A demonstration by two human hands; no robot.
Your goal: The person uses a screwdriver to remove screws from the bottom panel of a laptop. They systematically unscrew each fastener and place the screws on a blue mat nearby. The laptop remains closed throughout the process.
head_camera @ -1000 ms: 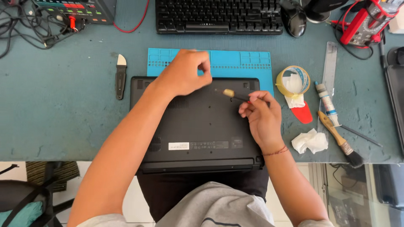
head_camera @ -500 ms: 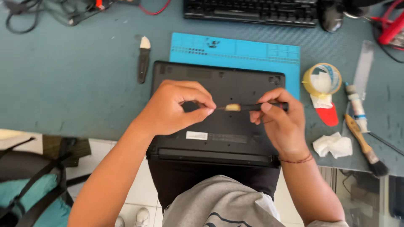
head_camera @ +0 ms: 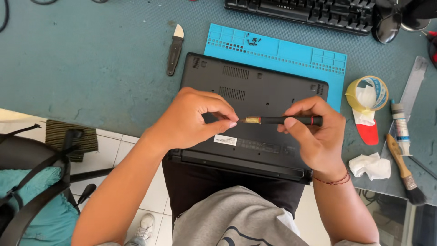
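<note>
A: Largest first. What did the bench [head_camera: 82, 73] carry?

B: A laptop [head_camera: 268, 91] lay on it upside down, black underside up, near edge hanging just over the bench edge. That was my landmark.

A: Behind the laptop?

B: A blue mat [head_camera: 291, 52], partly under the far edge, a few small dark screws in one tray. A keyboard [head_camera: 309, 11] lay beyond the mat.

A: Right of the laptop?

B: A tape roll [head_camera: 380, 86] with white paper stuffed in it, a brush [head_camera: 403, 168] farther right, a tissue wad [head_camera: 371, 165] near the right front corner.

A: Left of it?

B: A pry tool [head_camera: 174, 49] with a pale tip, just off the far left corner.

A: The hands?

B: Both over the middle of the laptop. Right hand [head_camera: 318, 136] was closed round the black grip of a screwdriver [head_camera: 284, 120], held level, lifted off the case. Left hand [head_camera: 195, 118] pinched its brass tip end between thumb and fingertips.

A: Anything in the pinch besides the tip?

B: Could not tell; too small.
</note>
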